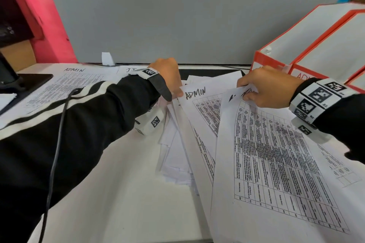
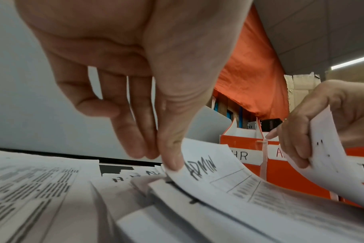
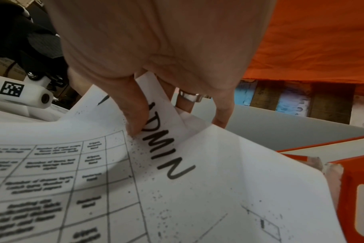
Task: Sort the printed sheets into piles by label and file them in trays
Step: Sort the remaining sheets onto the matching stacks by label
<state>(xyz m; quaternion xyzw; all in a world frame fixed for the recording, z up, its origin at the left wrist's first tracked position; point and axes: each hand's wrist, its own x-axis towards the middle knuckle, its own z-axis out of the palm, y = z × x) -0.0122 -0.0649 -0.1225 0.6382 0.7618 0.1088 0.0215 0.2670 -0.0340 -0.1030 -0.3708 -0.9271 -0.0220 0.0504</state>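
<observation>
Counter (image 1: 122, 193) takes up most of the head view, white, with a grey divider (image 1: 177, 21) along the 12 o'clock edge. Orange-trimmed file trays (image 1: 308, 45) stand at about 2 o'clock; the left wrist view reads HR on one and the start of an A-word on the next. A fanned, unsorted stack of printed sheets (image 1: 199, 144) sits dead centre, and a sorted ADMIN pile (image 1: 65, 87) lies flat over at 10 o'clock.

Right hand (image 1: 270, 89) has its grip clamped on a lifted sheet (image 3: 177, 180) marked ADMIN, thumb on top, fingers under, top edge raised off the stack. Left hand (image 2: 135, 82) pinches the corner of the next sheet (image 2: 208, 166), also ADMIN, thumb pressing it against the fingertips so the corner curls up.

Looks like we're mid-sort, still reading labels and pulling sheets, nothing filed in trays that I can see. Next move probably needs the right-hand sheet carried across to the 10 o'clock pile without dragging the loose stack along, so peel slow
</observation>
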